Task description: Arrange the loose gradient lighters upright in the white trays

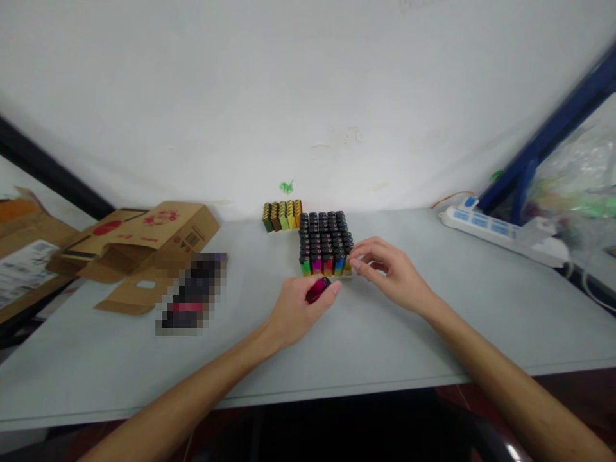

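A tight block of black-topped lighters [322,240] stands upright in rows on the table, with green, pink, orange and blue bodies along its front. Just in front of it, my left hand [301,308] is closed around a dark pink lighter [317,290], whose far end shows between thumb and fingers. My right hand [389,273] is at the block's front right corner, thumb and forefinger closed at a yellowish lighter [348,264]. Those fingertips partly cover that lighter. Behind and to the left stands a smaller group of gold-topped lighters [283,216].
An opened cardboard box [178,224] lies at the left, with a pixelated dark item [195,292] beside it. A white power strip [505,234] lies at the back right. The wall [308,115] rises behind the grey table [385,346].
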